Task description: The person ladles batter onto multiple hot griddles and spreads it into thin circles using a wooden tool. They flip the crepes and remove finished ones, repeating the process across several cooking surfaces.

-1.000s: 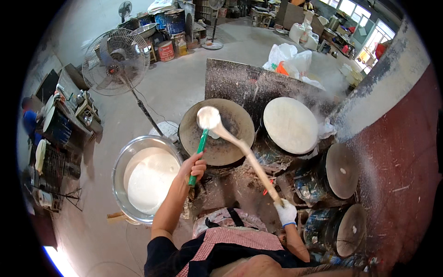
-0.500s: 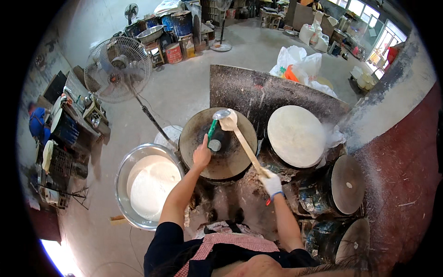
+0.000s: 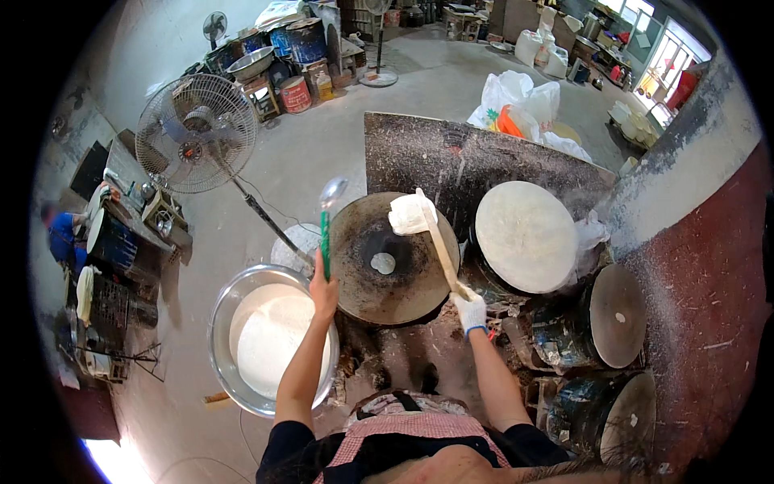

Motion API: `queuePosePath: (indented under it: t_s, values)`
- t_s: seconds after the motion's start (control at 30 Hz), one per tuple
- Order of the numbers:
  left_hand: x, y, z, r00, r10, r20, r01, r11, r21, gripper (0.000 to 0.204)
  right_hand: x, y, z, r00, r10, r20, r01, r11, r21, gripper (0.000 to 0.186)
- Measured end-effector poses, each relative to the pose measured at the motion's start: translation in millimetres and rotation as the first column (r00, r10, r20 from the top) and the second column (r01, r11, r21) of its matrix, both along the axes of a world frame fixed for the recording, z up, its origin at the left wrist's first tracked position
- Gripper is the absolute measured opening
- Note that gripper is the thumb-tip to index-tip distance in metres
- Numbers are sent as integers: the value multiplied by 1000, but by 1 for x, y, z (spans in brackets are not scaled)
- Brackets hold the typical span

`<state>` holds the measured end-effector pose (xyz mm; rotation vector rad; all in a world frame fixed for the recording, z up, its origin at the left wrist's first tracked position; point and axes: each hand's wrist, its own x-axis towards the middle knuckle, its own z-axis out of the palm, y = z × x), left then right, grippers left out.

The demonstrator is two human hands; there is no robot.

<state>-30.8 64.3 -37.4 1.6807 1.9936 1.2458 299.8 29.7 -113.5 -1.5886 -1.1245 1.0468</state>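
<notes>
My left hand (image 3: pixel 322 290) is closed round the green handle (image 3: pixel 325 246) of a metal ladle (image 3: pixel 332 192), raised above the left side of a dark round griddle (image 3: pixel 363 286). My white-gloved right hand (image 3: pixel 469 308) grips a wooden paddle (image 3: pixel 442 254) whose head carries a thick white coating (image 3: pixel 409 216) over the griddle's back half. A small pale round patch (image 3: pixel 382 263) lies mid-griddle. A steel basin (image 3: pixel 220 323) of white batter (image 3: pixel 274 347) is beside my left forearm. To the right, a second round griddle is covered by a pale white layer (image 3: pixel 524 234).
Two more round griddles (image 3: pixel 614 319) (image 3: pixel 625 419) stand at right, a dark panel (image 3: pixel 419 149) with bags (image 3: pixel 516 101) behind it. A standing fan (image 3: pixel 193 149) is back left. A person in blue (image 3: pixel 63 238) is at far left, near drums and shelving. A column (image 3: pixel 685 169) rises right.
The ladle has moved away from the paddle head, up and to the left, with my left hand. My right hand has moved up, and the paddle head now sits farther right.
</notes>
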Motion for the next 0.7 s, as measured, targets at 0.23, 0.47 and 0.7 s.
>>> queuePosePath:
  t_s: [0.23,0.47,0.7]
  values:
    - [-11,-129,8,874,237,423,32,843,-538,66,-40,21,77,965,123,230,-100,989,-109,37]
    - [-23,-207,5,688,370,625,90,811,-579,70,-60,10,1,963,31,-268,-56,995,-85,39]
    - [-30,-205,11,656,357,665,158,797,-583,70,-2,14,8,939,-61,-338,46,998,-52,38]
